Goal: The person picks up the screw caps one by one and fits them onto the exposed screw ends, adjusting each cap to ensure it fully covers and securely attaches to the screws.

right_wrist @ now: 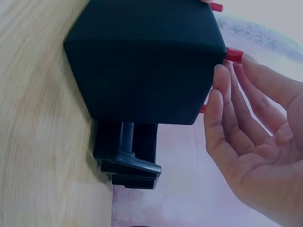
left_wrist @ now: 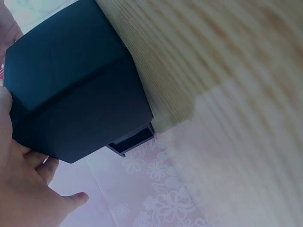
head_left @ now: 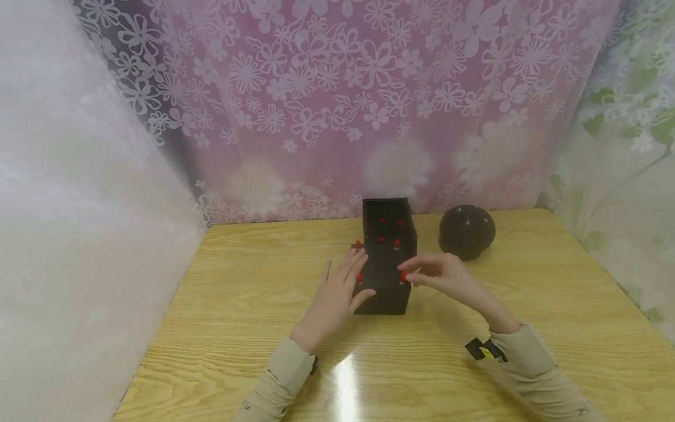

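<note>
- Here, we see a black box (head_left: 382,300) standing on the wood-grain desk (head_left: 232,310), with red knobs (head_left: 396,243) on its top.
- We rest our left hand (head_left: 334,293) on the box's left side, fingers fairly straight, thumb spread, gripping nothing.
- With our right hand (head_left: 456,281) we pinch the near right knob (head_left: 403,276), thumb and index finger almost together around it.
- To the right, near the box, we find a black round object (head_left: 467,231) with small silvery studs.
</note>
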Motion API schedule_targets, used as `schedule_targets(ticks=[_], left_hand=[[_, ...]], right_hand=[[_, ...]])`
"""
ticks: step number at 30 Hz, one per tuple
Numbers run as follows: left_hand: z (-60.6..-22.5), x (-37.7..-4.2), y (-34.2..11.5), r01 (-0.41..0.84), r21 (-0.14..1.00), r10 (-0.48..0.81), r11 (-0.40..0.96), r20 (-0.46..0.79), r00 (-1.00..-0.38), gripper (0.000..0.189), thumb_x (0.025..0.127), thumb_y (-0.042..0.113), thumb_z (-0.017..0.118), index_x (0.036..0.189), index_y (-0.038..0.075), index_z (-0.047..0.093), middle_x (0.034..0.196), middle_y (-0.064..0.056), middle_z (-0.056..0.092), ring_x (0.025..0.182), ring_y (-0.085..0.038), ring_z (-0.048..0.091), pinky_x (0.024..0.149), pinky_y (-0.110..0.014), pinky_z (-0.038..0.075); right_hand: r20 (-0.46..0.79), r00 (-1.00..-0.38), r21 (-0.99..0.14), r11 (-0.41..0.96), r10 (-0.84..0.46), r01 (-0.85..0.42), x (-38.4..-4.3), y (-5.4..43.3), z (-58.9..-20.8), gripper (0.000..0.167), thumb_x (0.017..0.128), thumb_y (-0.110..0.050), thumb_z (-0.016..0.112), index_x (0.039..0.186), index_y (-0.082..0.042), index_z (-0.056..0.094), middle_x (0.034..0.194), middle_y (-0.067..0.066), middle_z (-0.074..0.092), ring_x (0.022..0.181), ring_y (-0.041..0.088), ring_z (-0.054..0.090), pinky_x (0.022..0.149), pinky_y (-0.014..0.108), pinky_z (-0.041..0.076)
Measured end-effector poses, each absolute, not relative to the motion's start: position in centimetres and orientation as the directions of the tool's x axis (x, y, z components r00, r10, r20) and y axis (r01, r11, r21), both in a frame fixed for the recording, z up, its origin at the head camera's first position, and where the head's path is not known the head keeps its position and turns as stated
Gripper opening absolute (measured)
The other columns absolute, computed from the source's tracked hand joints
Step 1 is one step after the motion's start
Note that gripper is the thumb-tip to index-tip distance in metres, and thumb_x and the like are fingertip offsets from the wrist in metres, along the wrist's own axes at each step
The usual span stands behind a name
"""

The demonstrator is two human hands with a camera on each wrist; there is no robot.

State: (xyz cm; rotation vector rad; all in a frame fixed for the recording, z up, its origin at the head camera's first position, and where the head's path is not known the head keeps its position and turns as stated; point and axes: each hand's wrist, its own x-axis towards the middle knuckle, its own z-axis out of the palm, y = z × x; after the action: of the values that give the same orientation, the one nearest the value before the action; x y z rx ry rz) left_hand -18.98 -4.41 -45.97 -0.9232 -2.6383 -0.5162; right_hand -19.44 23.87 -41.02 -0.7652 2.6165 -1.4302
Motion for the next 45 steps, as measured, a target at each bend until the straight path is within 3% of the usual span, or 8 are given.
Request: schedule_targets(ticks=[6,13,16,24,29,33,37,45], left_hand=[[-46.0,-18.9,-4.7,0.64,0.228,0.535,0.734,0.385,-0.752,0.074,0.105,0.053,0.045,0.161,0.01,0.026,0.169,-0.001,0.02,0.156,-0.014,0.012,0.124,-0.059,0.012],[-46.1,-18.8,-4.7,0.647,0.197,0.547,0.737,0.388,-0.741,0.074,0.105,0.054,0.042,0.161,0.009,0.026,0.168,-0.002,0.021,0.156,-0.016,0.014,0.123,-0.06,0.015],[-46.1,-18.8,-4.7,0.648,0.191,0.55,0.738,0.387,-0.74,0.074,0.104,0.054,0.043,0.161,0.009,0.026,0.168,-0.002,0.021,0.156,-0.015,0.014,0.123,-0.059,0.015],[-46.0,-18.7,-4.7,0.652,0.205,0.553,0.73,0.384,-0.739,0.074,0.104,0.052,0.046,0.161,0.008,0.026,0.168,-0.003,0.021,0.156,-0.017,0.014,0.122,-0.061,0.016],[-46.0,-18.8,-4.6,0.654,0.201,0.551,0.73,0.392,-0.736,0.074,0.104,0.052,0.046,0.16,0.008,0.027,0.168,-0.003,0.022,0.156,-0.017,0.014,0.122,-0.061,0.015],[-46.0,-18.8,-4.6,0.655,0.205,0.55,0.727,0.396,-0.735,0.074,0.105,0.053,0.044,0.161,0.009,0.026,0.168,-0.003,0.022,0.156,-0.018,0.014,0.123,-0.061,0.014],[-46.0,-18.8,-4.6,0.659,0.206,0.553,0.724,0.398,-0.732,0.074,0.105,0.055,0.041,0.161,0.009,0.026,0.168,-0.003,0.022,0.156,-0.019,0.016,0.122,-0.062,0.014],[-45.9,-18.7,-4.7,0.656,0.198,0.553,0.728,0.395,-0.733,0.073,0.105,0.052,0.044,0.161,0.008,0.026,0.169,-0.005,0.021,0.156,-0.021,0.018,0.122,-0.061,0.014]], right_hand=[[0.273,-0.889,-0.77,0.471,-0.367,-0.431,-19.2,23.8,-40.8,0.021,0.097,-0.014,0.069,0.117,-0.014,0.075,0.111,0.001,0.076,0.095,0.024,0.074,0.084,0.029,0.058],[0.412,-0.863,-0.691,0.518,-0.292,-0.505,-18.7,23.2,-40.8,0.023,0.103,-0.012,0.06,0.121,-0.016,0.075,0.117,0.0,0.075,0.108,0.007,0.067,0.09,0.016,0.051],[0.433,-0.856,-0.678,0.524,-0.283,-0.516,-18.5,23.1,-41.0,0.027,0.105,-0.012,0.056,0.127,-0.016,0.072,0.125,0.001,0.072,0.115,0.009,0.064,0.094,0.014,0.047],[0.451,-0.797,-0.536,0.593,-0.402,-0.602,-17.9,23.4,-42.2,0.045,0.094,-0.013,0.073,0.138,-0.013,0.064,0.136,0.006,0.066,0.122,0.032,0.063,0.096,0.052,0.053],[0.472,-0.718,-0.386,0.612,-0.512,-0.69,-17.9,22.9,-43.0,0.061,0.084,-0.019,0.082,0.14,-0.006,0.061,0.142,0.014,0.06,0.129,0.036,0.057,0.101,0.054,0.05],[0.482,-0.664,-0.281,0.617,-0.571,-0.735,-17.9,22.5,-43.5,0.068,0.084,-0.022,0.082,0.143,0.0,0.056,0.147,0.021,0.053,0.129,0.04,0.056,0.101,0.056,0.049],[0.491,-0.631,-0.167,0.646,-0.601,-0.745,-17.7,22.3,-43.9,0.069,0.092,-0.034,0.073,0.147,0.002,0.05,0.15,0.021,0.049,0.126,0.037,0.06,0.103,0.061,0.046],[0.535,-0.556,-0.011,0.653,-0.636,-0.757,-17.6,22.2,-44.2,0.069,0.106,-0.051,0.041,0.147,0.004,0.049,0.15,0.021,0.05,0.131,0.033,0.057,0.105,0.06,0.046]])
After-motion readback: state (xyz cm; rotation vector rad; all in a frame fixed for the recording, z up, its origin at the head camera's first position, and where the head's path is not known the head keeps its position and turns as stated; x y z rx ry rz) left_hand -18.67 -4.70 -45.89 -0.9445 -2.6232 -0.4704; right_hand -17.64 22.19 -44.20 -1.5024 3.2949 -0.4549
